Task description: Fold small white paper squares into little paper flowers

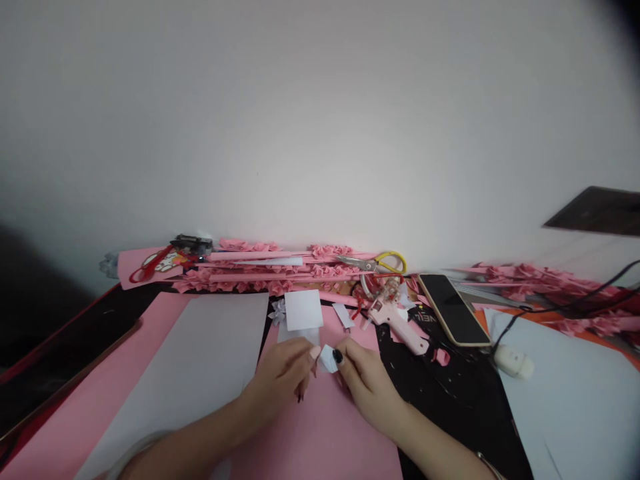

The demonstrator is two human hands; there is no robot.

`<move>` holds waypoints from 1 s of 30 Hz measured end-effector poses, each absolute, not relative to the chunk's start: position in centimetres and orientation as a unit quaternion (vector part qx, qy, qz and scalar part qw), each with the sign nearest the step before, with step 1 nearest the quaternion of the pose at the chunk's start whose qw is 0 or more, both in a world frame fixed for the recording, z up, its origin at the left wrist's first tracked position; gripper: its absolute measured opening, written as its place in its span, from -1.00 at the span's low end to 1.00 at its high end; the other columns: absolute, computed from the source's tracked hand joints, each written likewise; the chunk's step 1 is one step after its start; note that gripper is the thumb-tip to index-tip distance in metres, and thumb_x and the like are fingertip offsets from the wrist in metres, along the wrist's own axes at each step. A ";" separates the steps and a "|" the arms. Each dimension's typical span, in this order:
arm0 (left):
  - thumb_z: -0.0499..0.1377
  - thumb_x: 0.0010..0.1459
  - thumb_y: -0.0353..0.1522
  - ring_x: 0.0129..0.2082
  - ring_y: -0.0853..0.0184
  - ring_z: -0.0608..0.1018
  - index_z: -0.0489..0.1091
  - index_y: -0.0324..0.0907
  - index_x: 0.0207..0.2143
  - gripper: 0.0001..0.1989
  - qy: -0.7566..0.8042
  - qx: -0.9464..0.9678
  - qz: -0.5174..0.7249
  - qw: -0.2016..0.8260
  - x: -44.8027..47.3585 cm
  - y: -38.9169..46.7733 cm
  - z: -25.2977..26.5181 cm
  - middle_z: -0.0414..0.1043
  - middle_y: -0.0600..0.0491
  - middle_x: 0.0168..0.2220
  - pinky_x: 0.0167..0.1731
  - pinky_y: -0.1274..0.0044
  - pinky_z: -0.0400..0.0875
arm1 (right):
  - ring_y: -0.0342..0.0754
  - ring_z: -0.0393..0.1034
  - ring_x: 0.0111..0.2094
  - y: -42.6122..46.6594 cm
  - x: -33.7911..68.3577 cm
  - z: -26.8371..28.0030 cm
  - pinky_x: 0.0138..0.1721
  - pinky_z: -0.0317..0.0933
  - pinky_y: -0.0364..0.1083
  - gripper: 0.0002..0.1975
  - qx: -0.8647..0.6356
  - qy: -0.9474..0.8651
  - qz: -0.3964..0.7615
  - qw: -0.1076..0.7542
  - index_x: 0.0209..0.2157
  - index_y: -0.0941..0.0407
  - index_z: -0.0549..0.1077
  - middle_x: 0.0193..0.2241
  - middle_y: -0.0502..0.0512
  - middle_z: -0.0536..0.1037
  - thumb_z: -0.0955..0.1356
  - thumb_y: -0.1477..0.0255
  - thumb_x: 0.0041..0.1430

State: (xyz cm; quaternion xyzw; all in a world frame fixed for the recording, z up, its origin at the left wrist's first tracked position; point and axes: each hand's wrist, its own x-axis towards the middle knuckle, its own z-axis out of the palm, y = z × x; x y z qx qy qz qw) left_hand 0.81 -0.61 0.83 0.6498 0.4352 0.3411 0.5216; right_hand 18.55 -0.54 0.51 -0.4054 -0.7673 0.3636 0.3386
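Observation:
Between the thumb and fingers of my right hand [367, 380] is a small folded piece of white paper [328, 359]. Just left of it, my left hand [280, 373] has its thumb and fingers curled together in a pinch. Whether anything sits in that pinch is hidden. Both hands are over a pink paper sheet [325, 427]. Beyond them lie a square of white paper [303, 310], a smaller white slip [343, 315] and a pale folded paper flower [278, 311].
A hot glue gun [400, 327], yellow-handled scissors [375, 263] and a phone [453, 310] lie to the right. Pink paper flowers [270, 283] line the wall. A white sheet [200, 367] lies left, another white sheet [575, 380] right, near a white plug-like device [514, 362] with black cable.

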 end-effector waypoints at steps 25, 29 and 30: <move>-0.12 0.17 -0.11 -0.73 0.49 0.23 0.31 -0.24 -0.63 -0.50 0.442 0.656 0.270 0.549 1.4 -1.2 0.6 0.16 0.17 -0.73 -0.70 0.67 0.14 | -0.23 0.02 -0.66 -1.0 18.0 0.5 -0.64 -0.05 -0.24 -0.71 -0.388 -0.715 0.469 0.342 -0.53 0.13 0.17 -0.67 -0.11 0.20 0.15 0.33 0.26; -0.10 0.18 -0.14 -0.72 0.49 0.25 0.29 -0.23 -0.62 -0.54 0.432 0.660 0.273 0.550 1.3 -1.1 0.3 0.18 0.17 -0.69 -0.69 0.66 0.16 | -0.23 0.02 -0.65 -1.1 18.0 0.5 -0.63 -0.06 -0.24 -0.71 -0.389 -0.714 0.468 0.344 -0.53 0.13 0.16 -0.67 -0.11 0.20 0.14 0.35 0.26; -0.10 0.18 -0.14 -0.71 0.48 0.26 0.29 -0.23 -0.61 -0.55 0.428 0.663 0.274 0.549 1.3 -1.1 0.3 0.19 0.16 -0.69 -0.68 0.66 0.16 | -0.23 0.02 -0.65 -1.1 18.0 0.4 -0.63 -0.06 -0.23 -0.72 -0.388 -0.715 0.469 0.345 -0.53 0.13 0.17 -0.67 -0.11 0.20 0.14 0.35 0.26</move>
